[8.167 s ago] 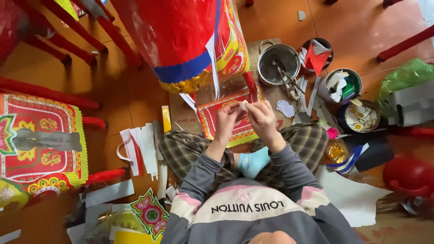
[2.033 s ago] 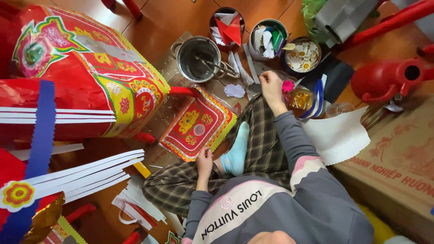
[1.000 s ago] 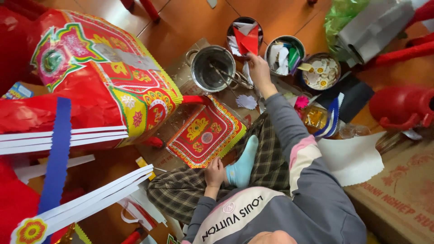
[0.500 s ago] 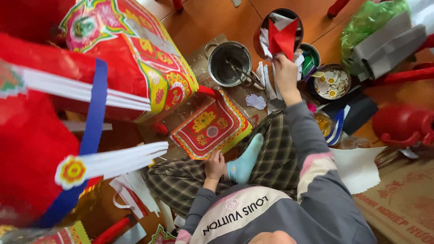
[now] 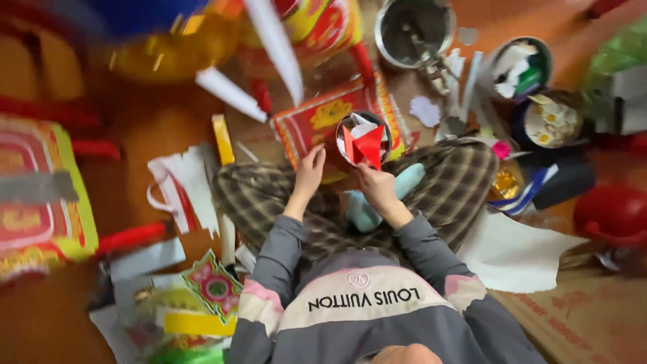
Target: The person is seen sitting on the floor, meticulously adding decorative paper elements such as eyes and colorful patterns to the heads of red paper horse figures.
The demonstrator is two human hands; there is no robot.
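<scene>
Right hand holds bowl; contents partly blurred

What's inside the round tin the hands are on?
The round tin, by the right hand with the left hand beside it, holds folded red paper and white scraps. Its bottom is covered.

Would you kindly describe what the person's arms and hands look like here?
Both arms wear long grey sleeves with pink patches at the shoulders. The left hand and right hand are bare: no gloves, and no rings or watch that I can make out. The sleeves end at the wrists.
</scene>
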